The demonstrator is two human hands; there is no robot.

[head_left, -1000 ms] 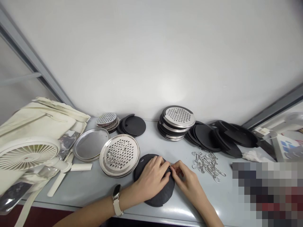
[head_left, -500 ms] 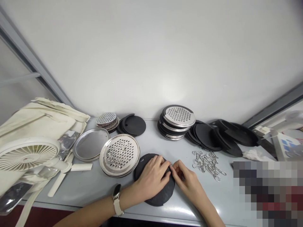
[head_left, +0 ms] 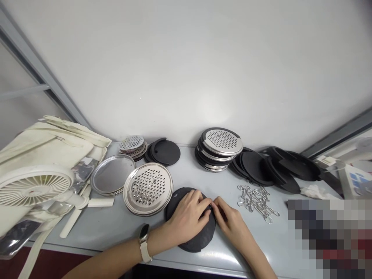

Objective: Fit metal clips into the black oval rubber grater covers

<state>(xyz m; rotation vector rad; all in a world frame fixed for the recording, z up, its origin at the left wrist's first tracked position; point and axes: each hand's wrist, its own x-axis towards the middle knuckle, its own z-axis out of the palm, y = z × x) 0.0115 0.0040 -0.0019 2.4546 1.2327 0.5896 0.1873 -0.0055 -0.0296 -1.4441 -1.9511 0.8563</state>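
A black round plastic disc lies flat on the table under my hands. My left hand, with a watch at the wrist, rests across its top, fingers curled over and gripping its right side. At that same rim my right hand is closed in a pinch, its fingertips touching the left index finger. A tiny shiny bit shows between the fingertips; the fingers hide most of it. Right of my hands lies a pile of bent metal wire hooks. Just left of the disc is a stack of round metal grater plates.
Behind stand a stack of black discs with grater plates, more black discs, small grater discs and black round trays. Plain metal plates, a white fan and a cream bag are at left.
The camera view has shifted slightly. Both hands stay at the disc's right rim, with only a small movement of the right fingers.
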